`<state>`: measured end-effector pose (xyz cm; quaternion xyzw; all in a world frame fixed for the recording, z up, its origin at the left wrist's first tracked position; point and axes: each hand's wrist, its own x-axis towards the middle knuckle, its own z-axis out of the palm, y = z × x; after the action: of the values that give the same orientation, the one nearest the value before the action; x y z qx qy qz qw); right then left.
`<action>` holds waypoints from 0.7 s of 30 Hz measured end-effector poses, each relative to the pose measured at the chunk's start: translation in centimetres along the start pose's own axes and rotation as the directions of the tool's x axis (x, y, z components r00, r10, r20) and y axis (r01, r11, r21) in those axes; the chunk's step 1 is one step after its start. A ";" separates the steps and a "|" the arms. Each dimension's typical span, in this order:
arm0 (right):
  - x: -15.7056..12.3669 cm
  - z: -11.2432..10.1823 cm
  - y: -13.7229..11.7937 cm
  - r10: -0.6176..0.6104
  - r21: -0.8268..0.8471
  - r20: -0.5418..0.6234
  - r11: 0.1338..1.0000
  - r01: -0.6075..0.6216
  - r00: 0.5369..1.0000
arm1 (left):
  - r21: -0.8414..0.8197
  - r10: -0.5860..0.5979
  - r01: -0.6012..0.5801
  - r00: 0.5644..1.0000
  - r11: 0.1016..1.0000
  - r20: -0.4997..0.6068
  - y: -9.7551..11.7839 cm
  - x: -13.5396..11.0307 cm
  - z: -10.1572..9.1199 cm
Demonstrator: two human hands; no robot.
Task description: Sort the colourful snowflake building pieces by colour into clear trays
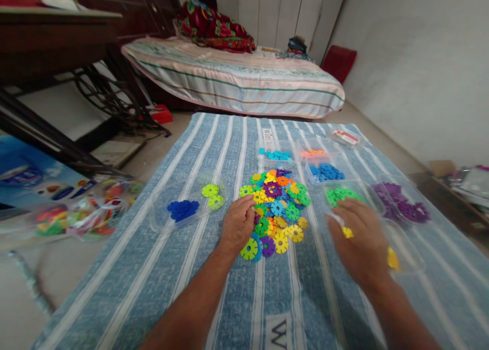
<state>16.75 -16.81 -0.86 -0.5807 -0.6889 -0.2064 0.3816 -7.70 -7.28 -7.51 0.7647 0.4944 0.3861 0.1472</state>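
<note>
A heap of flower-shaped plastic discs [275,207] in mixed colours lies on the striped cloth. My left hand [239,220] rests against its left edge, fingers curled inward; whatever they hold is hidden. My right hand [359,238], smeared by motion, is over the boxes on the right, with its fingertips near the green discs [343,195]. A yellow piece [347,232] shows beside its fingers; whether it is held cannot be made out. Yellow discs [392,259] lie in a clear box [414,261], partly covered by that hand.
Clear boxes hold purple discs [405,202], blue discs [326,171], light blue discs [277,155] and orange discs [312,153]. At left, another tray [156,220] has dark blue discs [182,210] and two lime discs [210,190]. Beyond the table stands a bed [237,80].
</note>
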 end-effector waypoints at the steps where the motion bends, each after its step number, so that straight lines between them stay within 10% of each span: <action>1: -0.6 0.6 -1.2 -0.013 0.065 0.055 0.998 0.009 0.998 | -0.003 0.001 -0.001 1.000 1.000 -0.001 0.0 0.0 0.0; 9: -4.0 4.9 -9.6 -0.016 0.172 0.323 0.984 -0.042 0.946 | 0.000 0.007 -0.007 1.000 1.000 0.013 0.0 0.1 -0.1; 21: -3.6 3.8 -9.0 0.144 0.374 0.285 0.894 -0.248 0.948 | 0.028 0.000 0.000 1.000 1.000 0.025 -0.3 0.3 -0.2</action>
<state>7.17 -18.51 -4.54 -0.5772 -0.6965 0.0555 0.4227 -7.96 -6.87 -7.46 0.7715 0.4980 0.3696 0.1424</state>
